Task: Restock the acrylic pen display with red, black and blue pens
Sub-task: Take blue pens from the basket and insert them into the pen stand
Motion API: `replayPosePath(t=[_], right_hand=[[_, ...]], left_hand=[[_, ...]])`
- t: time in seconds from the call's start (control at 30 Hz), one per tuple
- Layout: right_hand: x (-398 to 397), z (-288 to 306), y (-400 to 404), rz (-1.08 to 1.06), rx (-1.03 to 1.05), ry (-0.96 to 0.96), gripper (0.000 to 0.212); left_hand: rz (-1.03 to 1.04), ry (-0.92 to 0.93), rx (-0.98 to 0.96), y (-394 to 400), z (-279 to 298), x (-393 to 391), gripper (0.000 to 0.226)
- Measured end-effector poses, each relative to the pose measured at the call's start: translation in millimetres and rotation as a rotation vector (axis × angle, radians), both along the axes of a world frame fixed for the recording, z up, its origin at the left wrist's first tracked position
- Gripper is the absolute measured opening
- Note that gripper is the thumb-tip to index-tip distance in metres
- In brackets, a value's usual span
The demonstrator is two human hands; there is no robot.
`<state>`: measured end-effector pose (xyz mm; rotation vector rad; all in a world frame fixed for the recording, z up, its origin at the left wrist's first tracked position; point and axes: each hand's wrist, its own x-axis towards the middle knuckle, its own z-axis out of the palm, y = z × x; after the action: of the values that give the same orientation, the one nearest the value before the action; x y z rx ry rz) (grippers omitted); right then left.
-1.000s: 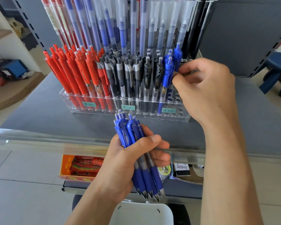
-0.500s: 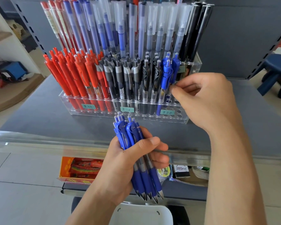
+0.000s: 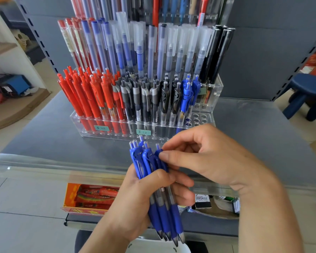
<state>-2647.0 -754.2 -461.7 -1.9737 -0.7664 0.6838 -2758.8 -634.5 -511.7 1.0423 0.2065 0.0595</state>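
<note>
grey table (image 3: 254,128), tiled floor (image 3: 26,225)

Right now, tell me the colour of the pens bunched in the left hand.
Blue, seen in the head view: the pens.

Both forearms are bare all the way to the frame edge, no sleeves in sight. Left hand (image 3: 140,198) and right hand (image 3: 217,157) have nothing on them: plain fingers (image 3: 173,157), short trimmed nails.

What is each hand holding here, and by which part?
Left hand grips the bundle of blue pens around mid-barrel. Right hand pinches one pen's clip end in that bundle.
</note>
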Motion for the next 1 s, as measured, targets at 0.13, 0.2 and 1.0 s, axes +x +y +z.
replayPosePath(t=[0.13, 0.2, 1.0], right_hand=[[3, -3, -1, -0.015, 0.085, 0.014, 0.012], [4, -3, -3, -0.002, 0.13, 0.028, 0.016], [9, -5, -7, -0.162, 0.521, 0.088, 0.01]], left_hand=[[-0.051, -0.001, 0.007, 2, -1, -1, 0.027], [-0.079, -0.012, -0.001, 2, -1, -1, 0.029], [0.231, 0.015, -0.251, -5, 5, 6, 0.01]])
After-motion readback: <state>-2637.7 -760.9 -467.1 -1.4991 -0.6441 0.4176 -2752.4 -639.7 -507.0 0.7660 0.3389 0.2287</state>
